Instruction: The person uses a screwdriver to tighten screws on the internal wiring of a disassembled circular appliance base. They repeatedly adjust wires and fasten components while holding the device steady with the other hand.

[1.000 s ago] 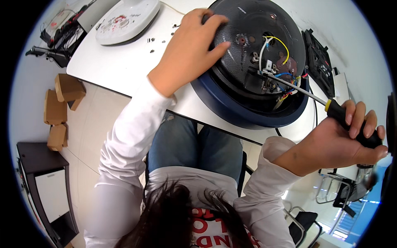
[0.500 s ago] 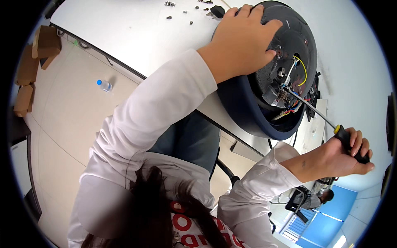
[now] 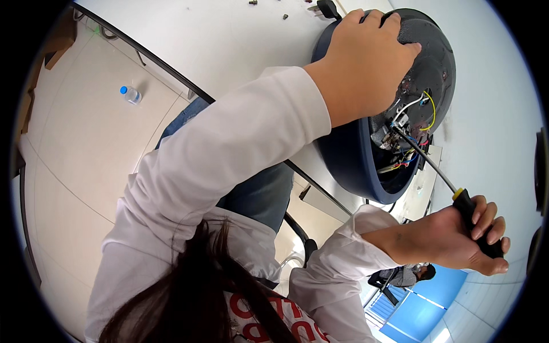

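Note:
A round appliance with a dark blue shell (image 3: pixel 343 154) lies tilted on the white table, its black base (image 3: pixel 432 54) facing up. My left hand (image 3: pixel 369 66) rests with fingers spread over that base. My right hand (image 3: pixel 457 234) is wrapped round the black handle of a screwdriver (image 3: pixel 437 166). The screwdriver's tip reaches the metal fittings and wires at the opening in the base; exactly what it touches is too small to tell. A yellow wire (image 3: pixel 433 114) and a white wire (image 3: pixel 407 107) loop out beside it.
Small screws (image 3: pixel 285 16) lie on the white table (image 3: pixel 240 46) beyond my left arm, near a black plug (image 3: pixel 328 9). A capped water bottle (image 3: pixel 131 95) is on the tiled floor. Farther back, a person (image 3: pixel 403 276) sits near a blue panel.
My view has shifted, so the appliance sits farther right in the picture. My right hand has turned slightly with the screwdriver; its tip stays at the fittings. The left hand keeps its place.

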`<action>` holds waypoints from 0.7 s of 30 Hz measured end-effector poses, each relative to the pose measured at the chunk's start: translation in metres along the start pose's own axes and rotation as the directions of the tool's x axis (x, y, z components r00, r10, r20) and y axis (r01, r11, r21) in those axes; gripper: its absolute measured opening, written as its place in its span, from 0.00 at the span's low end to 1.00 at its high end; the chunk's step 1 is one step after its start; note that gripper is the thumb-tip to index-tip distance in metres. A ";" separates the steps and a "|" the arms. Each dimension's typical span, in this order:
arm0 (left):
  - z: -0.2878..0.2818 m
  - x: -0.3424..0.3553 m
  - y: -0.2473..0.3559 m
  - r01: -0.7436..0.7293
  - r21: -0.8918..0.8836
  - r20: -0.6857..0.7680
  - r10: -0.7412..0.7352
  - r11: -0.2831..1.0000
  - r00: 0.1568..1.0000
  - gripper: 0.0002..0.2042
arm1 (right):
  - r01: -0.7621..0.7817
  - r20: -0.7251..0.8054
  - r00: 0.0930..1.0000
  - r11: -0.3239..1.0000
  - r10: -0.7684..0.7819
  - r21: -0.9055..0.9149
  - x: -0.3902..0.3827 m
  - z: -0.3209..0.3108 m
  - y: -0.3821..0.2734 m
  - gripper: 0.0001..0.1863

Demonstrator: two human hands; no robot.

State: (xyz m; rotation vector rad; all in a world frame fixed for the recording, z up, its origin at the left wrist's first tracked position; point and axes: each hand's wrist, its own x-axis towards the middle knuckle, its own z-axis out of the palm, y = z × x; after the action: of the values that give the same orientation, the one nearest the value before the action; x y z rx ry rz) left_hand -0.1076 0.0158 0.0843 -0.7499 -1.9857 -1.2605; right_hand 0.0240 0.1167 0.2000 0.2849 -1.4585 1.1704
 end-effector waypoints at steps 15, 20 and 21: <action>0.006 -0.005 -0.002 0.020 0.122 -0.056 -0.013 0.992 0.998 0.27 | 0.370 0.342 0.870 0.929 -0.356 0.025 -0.064 0.007 0.000 0.28; -0.002 -0.001 0.002 0.024 0.074 0.028 -0.026 0.997 0.999 0.27 | 0.425 0.486 0.724 0.872 -0.489 0.245 -0.065 0.012 0.006 0.28; -0.005 -0.001 0.001 0.030 0.050 0.069 -0.034 0.998 0.997 0.27 | 0.422 0.483 0.722 0.869 -0.495 0.260 -0.065 0.012 0.007 0.28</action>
State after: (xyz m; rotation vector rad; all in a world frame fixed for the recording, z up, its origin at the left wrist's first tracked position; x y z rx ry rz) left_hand -0.1050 0.0116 0.0860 -0.7508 -2.0846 -1.2149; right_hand 0.0295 0.0825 0.1433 1.0869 -1.6528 0.7956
